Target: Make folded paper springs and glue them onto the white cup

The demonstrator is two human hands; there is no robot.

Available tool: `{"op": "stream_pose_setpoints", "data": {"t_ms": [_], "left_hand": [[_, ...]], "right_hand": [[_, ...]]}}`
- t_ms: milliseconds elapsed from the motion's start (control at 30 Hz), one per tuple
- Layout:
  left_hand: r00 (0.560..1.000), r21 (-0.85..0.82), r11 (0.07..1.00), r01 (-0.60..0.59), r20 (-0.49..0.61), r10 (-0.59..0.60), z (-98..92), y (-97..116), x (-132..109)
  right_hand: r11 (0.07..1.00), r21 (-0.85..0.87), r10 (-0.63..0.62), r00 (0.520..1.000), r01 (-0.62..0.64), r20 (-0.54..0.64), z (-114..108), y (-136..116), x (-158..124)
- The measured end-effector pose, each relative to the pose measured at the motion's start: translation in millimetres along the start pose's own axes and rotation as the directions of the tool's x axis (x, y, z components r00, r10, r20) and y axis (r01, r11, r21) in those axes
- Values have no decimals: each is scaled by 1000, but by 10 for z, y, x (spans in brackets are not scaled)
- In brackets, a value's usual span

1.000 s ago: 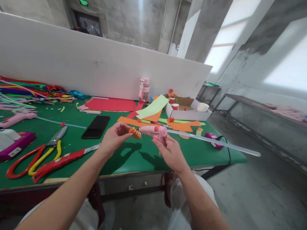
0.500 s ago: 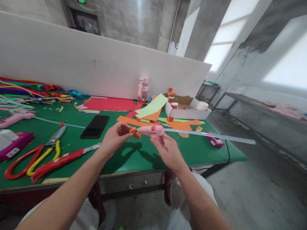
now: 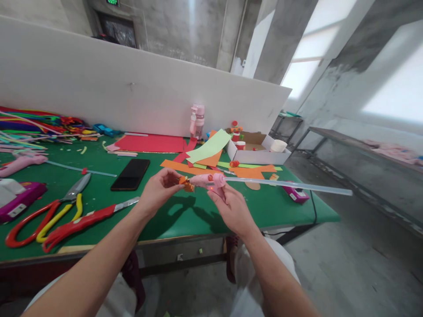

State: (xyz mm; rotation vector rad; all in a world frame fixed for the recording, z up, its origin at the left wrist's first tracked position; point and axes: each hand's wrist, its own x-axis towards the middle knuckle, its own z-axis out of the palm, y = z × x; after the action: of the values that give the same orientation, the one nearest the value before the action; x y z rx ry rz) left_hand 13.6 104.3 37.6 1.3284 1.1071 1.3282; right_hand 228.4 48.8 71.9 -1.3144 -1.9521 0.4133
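My right hand (image 3: 233, 204) is wrapped round the handle of a pink glue gun (image 3: 208, 179). A long clear glue stick (image 3: 287, 185) juts out of its rear to the right, and a small light glows on its body. Between the fingertips of my left hand (image 3: 161, 189) is a small orange craft piece (image 3: 187, 183) with a striped part; its exact kind is too small to make out. The gun's nozzle points left and meets or almost meets this piece. Both hands are above the green table (image 3: 172, 220).
Left are a phone (image 3: 130, 175), scissors (image 3: 62, 207), a red-handled cutter (image 3: 89, 222), another glue gun (image 3: 24, 164) and pipe cleaners (image 3: 36, 125). Behind my hands lie paper strips (image 3: 211, 147), a bottle (image 3: 197, 122) and a white box (image 3: 261, 155). A purple power block (image 3: 295, 193) sits right.
The glue gun's nozzle has shifted very slightly to the right relative to the orange piece. The orange piece has turned a little in my left fingers; otherwise both hands keep their places.
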Motion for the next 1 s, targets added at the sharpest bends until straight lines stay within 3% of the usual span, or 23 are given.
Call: {"op": "stream_pose_setpoints", "data": {"t_ms": [1000], "left_hand": [[1000, 11, 1000, 3, 2, -3, -9, -29, 3]], "right_hand": [[1000, 18, 21, 1000, -21, 0, -13, 1, -2]]}}
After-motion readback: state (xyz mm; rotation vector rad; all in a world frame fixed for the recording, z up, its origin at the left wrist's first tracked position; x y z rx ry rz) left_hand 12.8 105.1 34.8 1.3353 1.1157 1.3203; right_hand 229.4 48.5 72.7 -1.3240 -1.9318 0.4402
